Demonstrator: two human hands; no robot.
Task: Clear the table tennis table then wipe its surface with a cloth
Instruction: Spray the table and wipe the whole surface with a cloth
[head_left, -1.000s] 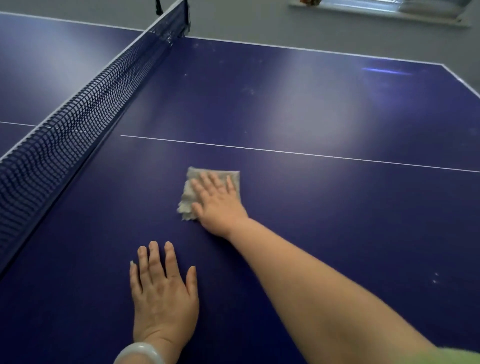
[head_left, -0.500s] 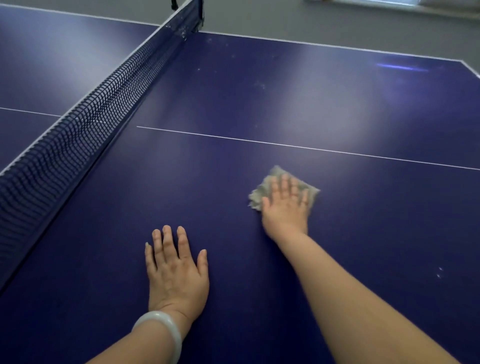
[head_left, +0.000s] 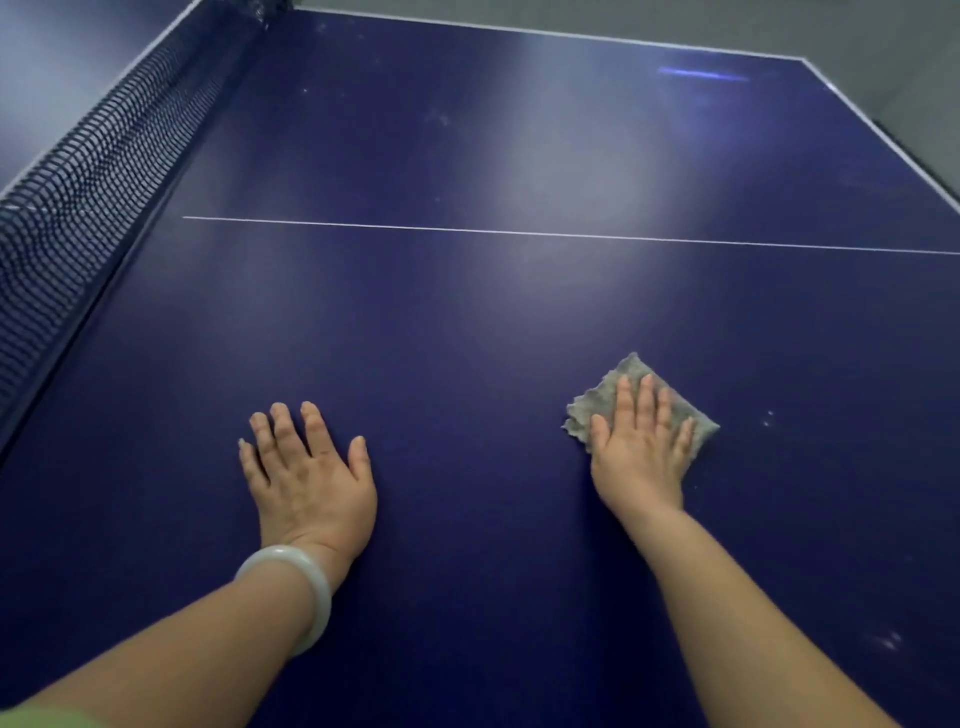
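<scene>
Since nothing sits on the table (head_left: 467, 322) in view, we judge clearing done and wiping underway. Our right hand (head_left: 641, 447) presses flat on the grey cloth (head_left: 631, 374), lower right; our left hand (head_left: 309, 478) rests open, holding nothing. Specks (head_left: 768, 418) remain rightward.

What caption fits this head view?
Right hand presses grey cloth on dark blue table tennis table; left hand rests flat.

I see my left hand (head_left: 311, 480) flat on the near tabletop (head_left: 467, 322), my right hand (head_left: 641, 452) on the cloth (head_left: 631, 376) further right, and the net (head_left: 98, 171) far left.
</scene>
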